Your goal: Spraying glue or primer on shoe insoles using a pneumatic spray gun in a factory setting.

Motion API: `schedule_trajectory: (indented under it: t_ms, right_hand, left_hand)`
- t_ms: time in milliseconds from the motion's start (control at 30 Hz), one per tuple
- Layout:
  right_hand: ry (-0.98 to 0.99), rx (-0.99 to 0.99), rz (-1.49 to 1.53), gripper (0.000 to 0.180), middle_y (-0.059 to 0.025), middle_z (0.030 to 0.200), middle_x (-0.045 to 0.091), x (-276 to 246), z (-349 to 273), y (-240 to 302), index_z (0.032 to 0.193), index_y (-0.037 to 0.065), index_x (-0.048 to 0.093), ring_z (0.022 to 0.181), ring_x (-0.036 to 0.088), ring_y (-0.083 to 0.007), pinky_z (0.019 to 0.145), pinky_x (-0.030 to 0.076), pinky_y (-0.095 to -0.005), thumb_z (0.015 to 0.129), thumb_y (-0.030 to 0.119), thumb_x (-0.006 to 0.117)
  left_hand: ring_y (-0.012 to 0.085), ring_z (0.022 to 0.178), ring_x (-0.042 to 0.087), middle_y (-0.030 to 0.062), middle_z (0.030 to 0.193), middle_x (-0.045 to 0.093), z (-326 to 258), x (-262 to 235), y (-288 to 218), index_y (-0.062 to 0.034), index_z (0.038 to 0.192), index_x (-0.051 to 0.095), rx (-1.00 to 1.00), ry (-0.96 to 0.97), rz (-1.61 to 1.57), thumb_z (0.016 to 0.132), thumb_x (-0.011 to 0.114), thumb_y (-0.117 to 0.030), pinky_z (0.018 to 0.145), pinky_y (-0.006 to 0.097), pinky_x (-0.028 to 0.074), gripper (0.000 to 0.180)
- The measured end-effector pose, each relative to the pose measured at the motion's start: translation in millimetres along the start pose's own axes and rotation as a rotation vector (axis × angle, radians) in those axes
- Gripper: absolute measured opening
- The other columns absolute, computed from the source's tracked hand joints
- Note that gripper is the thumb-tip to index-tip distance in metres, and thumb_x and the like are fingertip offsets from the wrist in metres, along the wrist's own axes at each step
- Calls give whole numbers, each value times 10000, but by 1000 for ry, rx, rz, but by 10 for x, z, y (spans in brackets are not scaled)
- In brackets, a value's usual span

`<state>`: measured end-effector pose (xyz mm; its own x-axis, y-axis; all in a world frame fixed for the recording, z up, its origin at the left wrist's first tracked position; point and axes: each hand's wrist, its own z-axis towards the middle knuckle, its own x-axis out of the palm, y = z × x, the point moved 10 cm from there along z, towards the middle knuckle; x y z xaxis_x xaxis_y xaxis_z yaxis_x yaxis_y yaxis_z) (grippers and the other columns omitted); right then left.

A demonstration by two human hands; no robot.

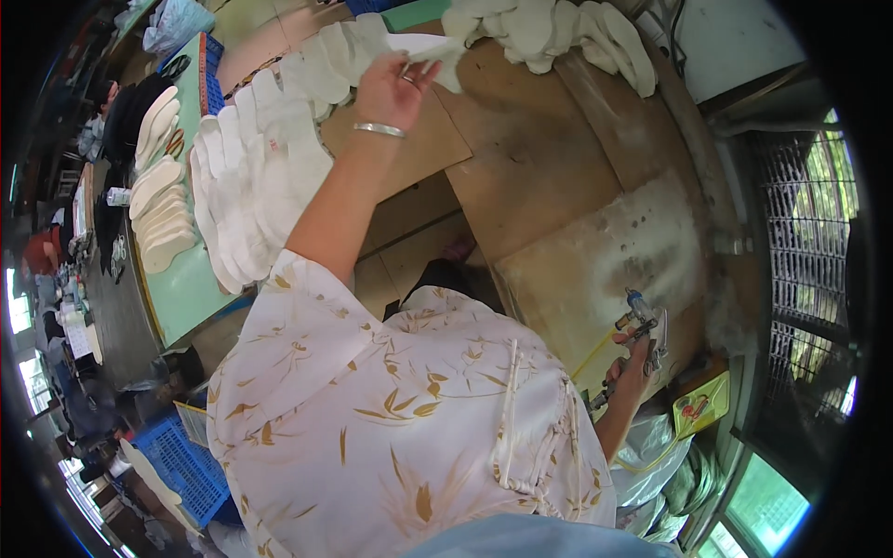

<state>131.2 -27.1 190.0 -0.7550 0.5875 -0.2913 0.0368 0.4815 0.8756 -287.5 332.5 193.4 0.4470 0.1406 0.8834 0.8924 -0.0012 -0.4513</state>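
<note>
My left hand (395, 90), a bangle on its wrist, is stretched far forward over the work table. Its bent fingers are on a white insole (453, 69), slightly blurred, and seem to grip its edge. At the lower right my right hand (633, 363) is wrapped round a metal spray gun (642, 321) with a blue fitting on top. A thin yellow hose (593, 356) runs beside the gun. Overlapping white insoles (265, 139) lie in rows left of my left arm, and a heap of insoles (535, 28) sits at the far edge.
Brown boards (530, 167) cover the table, with a whitish spray-stained board (609, 246) near the right hand. On a green table (181, 293) at left lie more insoles (163, 209) and orange-handled scissors (175, 142). A blue crate (181, 460) stands at lower left; a barred window (809, 251) is at right.
</note>
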Motion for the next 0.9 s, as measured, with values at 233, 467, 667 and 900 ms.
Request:
schedule_trajectory:
  t_ms: [233,467,667,900]
  right_hand:
    - [113,-11,-73,289,-39,807,590,324,-17,5,1020,52,541,377,334,-38,348,290,-189,902,300,450]
    - [122,4,-100,323,-50,812,599,340,-22,-84,1025,38,535,375,334,-41,340,284,-195,904,323,447]
    - [142,-3,-135,333,-55,808,599,409,-45,-41,1025,26,532,370,337,-44,335,281,-195,902,325,451]
    - [168,13,-190,358,-54,802,599,524,-58,-26,1042,36,531,378,335,-48,338,285,-202,902,352,439]
  left_hand:
    - [245,782,527,84,798,529,514,-819,-1417,-19,731,479,331,-130,107,717,533,-1,854,482,458,59]
    - [177,806,523,43,844,556,-294,-2084,-1101,-37,818,526,335,-321,179,725,539,-21,870,445,444,96]
    - [122,628,465,8,699,480,-1122,-2970,-276,-73,749,490,196,-589,132,744,539,-52,770,359,481,54]
    - [236,834,572,107,946,535,-1442,-3005,63,-12,996,477,52,-751,260,819,532,-162,711,341,479,238]
